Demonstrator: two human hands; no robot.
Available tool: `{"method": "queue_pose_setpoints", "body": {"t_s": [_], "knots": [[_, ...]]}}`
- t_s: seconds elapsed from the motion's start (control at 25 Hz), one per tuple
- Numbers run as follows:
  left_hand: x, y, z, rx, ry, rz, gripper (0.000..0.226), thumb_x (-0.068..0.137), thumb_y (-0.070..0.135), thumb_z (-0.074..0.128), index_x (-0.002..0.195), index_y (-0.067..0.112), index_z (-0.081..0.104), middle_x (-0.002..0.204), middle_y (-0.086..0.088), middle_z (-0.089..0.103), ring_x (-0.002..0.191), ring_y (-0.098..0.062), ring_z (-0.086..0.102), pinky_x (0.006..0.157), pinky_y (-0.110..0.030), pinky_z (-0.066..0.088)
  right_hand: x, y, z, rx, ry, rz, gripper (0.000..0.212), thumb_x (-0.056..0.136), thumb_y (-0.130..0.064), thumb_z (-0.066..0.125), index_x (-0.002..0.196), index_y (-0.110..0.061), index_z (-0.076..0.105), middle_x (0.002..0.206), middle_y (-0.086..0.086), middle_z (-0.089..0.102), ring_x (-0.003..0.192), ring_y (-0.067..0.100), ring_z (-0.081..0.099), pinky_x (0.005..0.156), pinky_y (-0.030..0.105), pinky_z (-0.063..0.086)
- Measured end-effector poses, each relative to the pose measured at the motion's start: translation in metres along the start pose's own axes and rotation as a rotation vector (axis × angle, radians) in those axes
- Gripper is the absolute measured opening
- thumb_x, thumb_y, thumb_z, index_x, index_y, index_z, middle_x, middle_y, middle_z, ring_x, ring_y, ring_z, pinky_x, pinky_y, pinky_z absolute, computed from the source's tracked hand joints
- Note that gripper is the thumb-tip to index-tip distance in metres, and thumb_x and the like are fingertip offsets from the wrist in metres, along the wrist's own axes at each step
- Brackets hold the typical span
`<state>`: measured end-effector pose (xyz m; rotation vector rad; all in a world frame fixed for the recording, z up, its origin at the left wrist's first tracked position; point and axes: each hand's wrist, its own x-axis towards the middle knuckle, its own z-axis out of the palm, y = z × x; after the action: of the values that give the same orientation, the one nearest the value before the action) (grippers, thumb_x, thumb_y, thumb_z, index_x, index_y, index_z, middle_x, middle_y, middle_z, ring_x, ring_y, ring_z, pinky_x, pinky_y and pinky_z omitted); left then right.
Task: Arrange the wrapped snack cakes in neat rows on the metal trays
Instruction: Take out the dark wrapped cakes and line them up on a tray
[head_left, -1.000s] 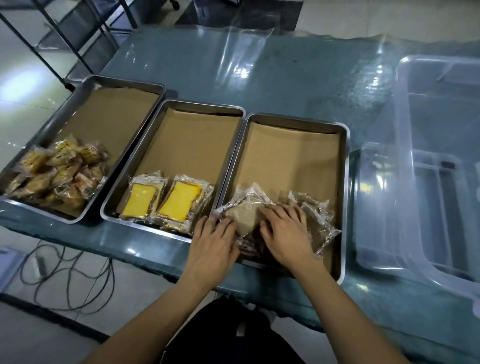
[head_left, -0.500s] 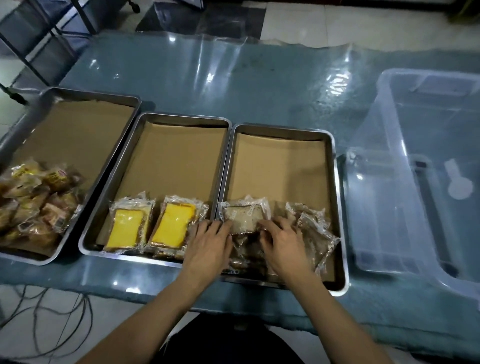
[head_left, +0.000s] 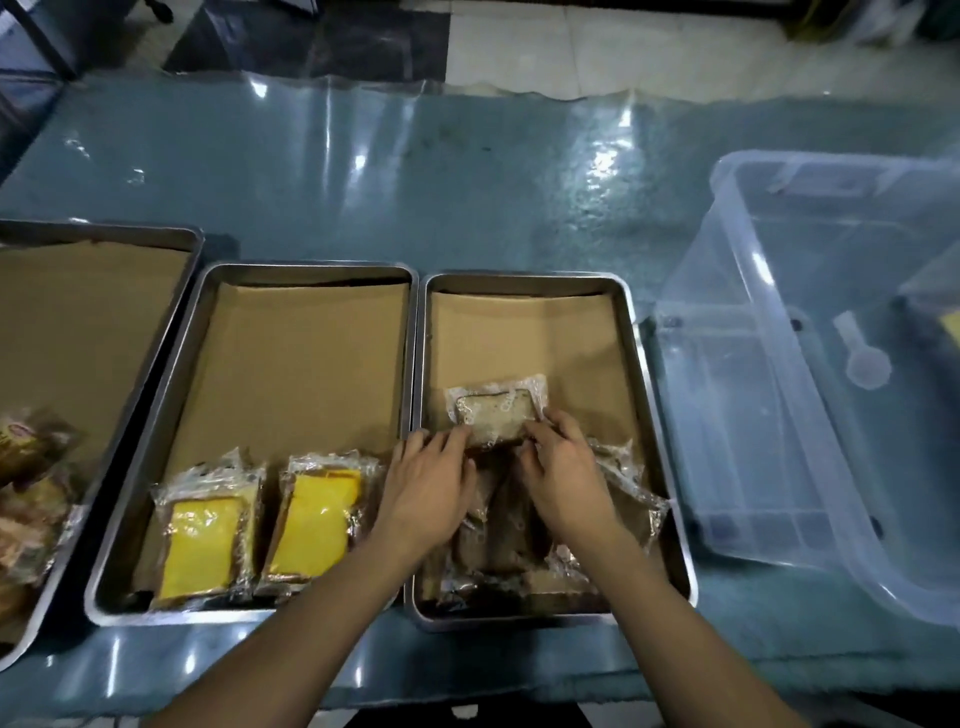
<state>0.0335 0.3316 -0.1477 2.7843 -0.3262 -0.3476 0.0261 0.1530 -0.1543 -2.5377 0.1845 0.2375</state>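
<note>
Three metal trays lined with brown paper sit side by side. In the right tray (head_left: 636, 332) a wrapped brown snack cake (head_left: 496, 413) lies above a loose pile of similar wrapped brown cakes (head_left: 498, 530). My left hand (head_left: 428, 491) and my right hand (head_left: 563, 467) pinch that cake's near edge from both sides. The middle tray (head_left: 311, 270) holds two wrapped yellow cakes (head_left: 200, 545) (head_left: 314, 522) side by side at its front. The left tray (head_left: 192, 244) holds a heap of small wrapped cakes (head_left: 26, 493).
A large clear plastic bin (head_left: 810, 364) stands to the right of the trays, with a small clear scoop (head_left: 865, 366) inside. The table has a glossy blue-green plastic cover (head_left: 441, 182). The trays' far halves show only brown paper.
Both hands have pushed the brown cake away from me, up the right tray, clear of the pile. The camera has tilted and shifted, so the trays sit lower and further left in view.
</note>
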Motion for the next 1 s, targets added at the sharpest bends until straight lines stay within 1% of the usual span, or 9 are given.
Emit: {"method": "queue_pose_setpoints", "body": {"t_s": [0.12, 0.24, 0.4, 0.48, 0.52, 0.6, 0.72, 0.84, 1.0], "knots": [[0.038, 0.016, 0.006, -0.053, -0.099, 0.028, 0.054, 0.102, 0.039, 0.036, 0.153, 0.024, 0.025, 0.139, -0.001, 0.056, 0.127, -0.027, 0.04, 0.109, -0.041, 0.034, 0.027, 0.014, -0.02, -0.072, 0.037, 0.026, 0.032, 0.099, -0.023, 0.054, 0.129, -0.012, 0.062, 0.146, 0.009, 0.044, 0.121, 0.034, 0.056, 0.104, 0.045, 0.047], [0.067, 0.027, 0.021, -0.023, -0.211, 0.068, 0.06, 0.102, 0.039, 0.036, 0.157, 0.026, 0.014, 0.153, -0.001, 0.044, 0.138, -0.03, 0.034, 0.115, -0.048, 0.029, 0.05, 0.035, -0.026, -0.079, -0.001, 0.088, 0.035, 0.101, -0.027, 0.051, 0.132, -0.013, 0.059, 0.147, 0.008, 0.044, 0.126, 0.031, 0.053, 0.107, 0.044, 0.045], [0.081, 0.028, 0.037, 0.068, -0.308, 0.061, 0.064, 0.102, 0.044, 0.036, 0.158, 0.033, 0.008, 0.164, -0.002, 0.02, 0.149, -0.031, 0.019, 0.123, -0.051, 0.014, 0.065, 0.056, -0.022, -0.285, -0.154, 0.206, 0.036, 0.102, -0.04, 0.041, 0.13, -0.028, 0.059, 0.14, 0.001, 0.056, 0.134, 0.026, 0.045, 0.118, 0.048, 0.027], [0.079, 0.027, 0.037, 0.074, -0.277, 0.059, 0.062, 0.102, 0.044, 0.037, 0.158, 0.034, 0.012, 0.165, -0.005, 0.014, 0.149, -0.032, 0.017, 0.122, -0.051, 0.011, 0.065, 0.057, -0.023, -0.315, -0.121, 0.191, 0.036, 0.102, -0.042, 0.041, 0.129, -0.029, 0.06, 0.141, -0.001, 0.055, 0.136, 0.026, 0.043, 0.12, 0.048, 0.022], [0.078, 0.028, 0.034, 0.065, -0.254, 0.064, 0.06, 0.103, 0.042, 0.037, 0.158, 0.033, 0.014, 0.165, -0.004, 0.012, 0.15, -0.031, 0.017, 0.122, -0.05, 0.01, 0.064, 0.056, -0.024, -0.314, -0.08, 0.163, 0.035, 0.102, -0.041, 0.042, 0.128, -0.028, 0.061, 0.141, -0.001, 0.054, 0.135, 0.026, 0.044, 0.12, 0.048, 0.024], [0.076, 0.029, 0.032, 0.054, -0.196, 0.106, 0.055, 0.104, 0.039, 0.033, 0.156, 0.029, 0.02, 0.164, -0.003, 0.018, 0.149, -0.027, 0.02, 0.122, -0.048, 0.013, 0.058, 0.054, -0.022, -0.302, -0.015, 0.092, 0.033, 0.102, -0.041, 0.043, 0.125, -0.026, 0.062, 0.137, 0.0, 0.057, 0.129, 0.025, 0.05, 0.116, 0.047, 0.03], [0.07, 0.03, 0.034, 0.076, -0.205, 0.141, 0.054, 0.105, 0.043, 0.023, 0.156, 0.027, 0.022, 0.16, 0.001, 0.029, 0.147, -0.023, 0.024, 0.123, -0.047, 0.015, 0.051, 0.056, -0.017, -0.298, -0.075, 0.079, 0.04, 0.102, -0.049, 0.036, 0.131, -0.032, 0.057, 0.142, -0.005, 0.055, 0.135, 0.023, 0.047, 0.119, 0.05, 0.026], [0.068, 0.03, 0.038, 0.087, -0.273, 0.131, 0.057, 0.105, 0.049, 0.017, 0.158, 0.027, 0.015, 0.164, 0.001, 0.022, 0.15, -0.026, 0.018, 0.124, -0.049, 0.009, 0.049, 0.063, -0.019, -0.316, -0.073, 0.079, 0.045, 0.103, -0.053, 0.028, 0.138, -0.036, 0.052, 0.145, -0.009, 0.054, 0.14, 0.018, 0.041, 0.122, 0.047, 0.018], [0.088, 0.044, 0.04, 0.091, -0.306, 0.163, 0.061, 0.104, 0.052, 0.016, 0.159, 0.026, 0.01, 0.166, 0.001, 0.015, 0.152, -0.028, 0.011, 0.123, -0.047, 0.006, 0.057, 0.072, -0.027, -0.331, -0.009, 0.08, 0.064, 0.101, -0.056, 0.009, 0.138, -0.029, 0.054, 0.144, -0.006, 0.056, 0.138, 0.018, 0.045, 0.122, 0.044, 0.019]]}}
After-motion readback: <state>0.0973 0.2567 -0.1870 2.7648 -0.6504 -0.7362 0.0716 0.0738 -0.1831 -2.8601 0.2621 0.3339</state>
